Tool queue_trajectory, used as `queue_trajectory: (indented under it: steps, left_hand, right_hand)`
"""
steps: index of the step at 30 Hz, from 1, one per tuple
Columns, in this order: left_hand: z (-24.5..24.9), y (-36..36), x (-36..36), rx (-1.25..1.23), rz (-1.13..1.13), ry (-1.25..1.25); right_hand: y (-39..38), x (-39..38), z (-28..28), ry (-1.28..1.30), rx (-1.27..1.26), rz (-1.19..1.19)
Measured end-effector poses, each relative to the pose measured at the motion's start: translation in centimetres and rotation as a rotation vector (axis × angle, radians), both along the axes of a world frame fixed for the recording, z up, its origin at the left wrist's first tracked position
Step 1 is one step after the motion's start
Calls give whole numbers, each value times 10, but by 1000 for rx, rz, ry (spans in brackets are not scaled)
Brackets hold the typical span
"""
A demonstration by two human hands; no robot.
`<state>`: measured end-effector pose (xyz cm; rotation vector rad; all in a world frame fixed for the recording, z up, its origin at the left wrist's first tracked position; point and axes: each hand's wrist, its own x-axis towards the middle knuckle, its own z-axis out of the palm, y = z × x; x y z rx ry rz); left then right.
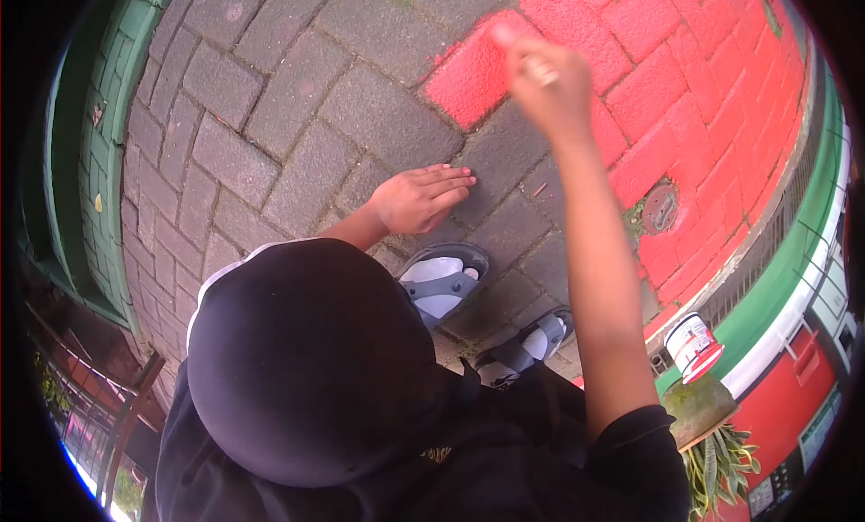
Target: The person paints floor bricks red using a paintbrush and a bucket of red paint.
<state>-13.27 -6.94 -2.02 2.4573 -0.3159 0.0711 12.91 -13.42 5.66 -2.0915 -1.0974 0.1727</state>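
My right hand (551, 85) is closed around a blurred small tool that looks like a paintbrush (506, 37). Its reddish end is over a freshly red paver (473, 76) at the edge of the painted area. Most of the tool is hidden by my fingers and smeared by motion. My left hand (422, 199) is held low over the dark unpainted pavers (387, 112), fingers stretched out together, with nothing in it. Just below it is my left foot in a grey sandal (441, 283). The other sandal (532, 346) stands to the right, near my right forearm.
Red pavers (712, 90) spread along the right, around a round metal cover (660, 207). A red-and-white bucket (693, 346) stands at the right, by a planter (698, 409). A green kerb (113, 117) runs along the left. A large black rounded shape (311, 369) blocks the lower left.
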Motion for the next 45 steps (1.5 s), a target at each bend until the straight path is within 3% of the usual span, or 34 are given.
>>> queue_trajectory:
  steps: [3,4,6,9,11,14,16,17,19,22,24,25,26,28,30,31,34,36,39,40,42,43,45]
  left_hand:
    - [2,2,0,-13,-10,20]
    - [2,3,-2,-9,-11,21]
    - [1,2,-7,-31,-28,187]
    - [-2,0,0,0,-8,-4]
    - [0,0,1,-10,-1,-21]
    - [2,1,2,-21,8,-44]
    - [3,0,1,-28,6,-40]
    - [3,0,1,-23,9,-43]
    - [4,0,4,-15,15,-51]
    - [6,2,1,-29,16,-10]
    - [4,0,-3,-66,14,80]
    - [2,-1,-3,-69,13,83]
    - [3,-1,1,-47,10,22]
    - [3,1,4,-16,8,-40]
    - [3,0,2,-20,2,-30]
    - [3,1,3,-20,5,-31]
    - [4,-1,1,-27,8,-31]
    - [5,0,3,-23,20,-44]
    - [3,0,2,8,5,-13]
    - [2,1,0,7,2,-14]
    - [2,2,-5,-39,-19,140]
    - [1,-1,-5,-45,-24,145]
    - [2,-3,3,-30,42,-58]
  right_hand:
    - [-10,-55,7,-50,-90,338]
    - [-10,-65,13,-49,-87,337]
    - [-10,-75,24,258,-20,486]
    - [0,-41,15,643,-64,194]
    - [11,11,2,542,-169,49]
    - [15,53,-14,401,-29,-3]
    - [16,48,-16,150,193,-23]
    - [13,29,3,43,-32,2]
    - [6,-13,-4,-98,-126,262]
    - [-1,-60,14,67,-83,461]
    - [-1,-72,21,419,177,330]
    - [4,-71,13,260,225,212]
    - [6,-63,8,259,224,212]
    - [8,-36,-4,533,-155,-43]
    - [6,-5,-55,745,203,-231]
    - [3,6,-49,744,202,-229]
    - [3,18,-15,548,236,-281]
    - [2,-1,4,-65,52,-277]
    - [-10,-46,1,-176,-21,225]
    - [-13,-56,6,-177,-21,223]
    - [-13,-72,15,174,10,368]
    - [-11,-77,10,180,5,363]
    - [-2,-79,-9,686,401,-85]
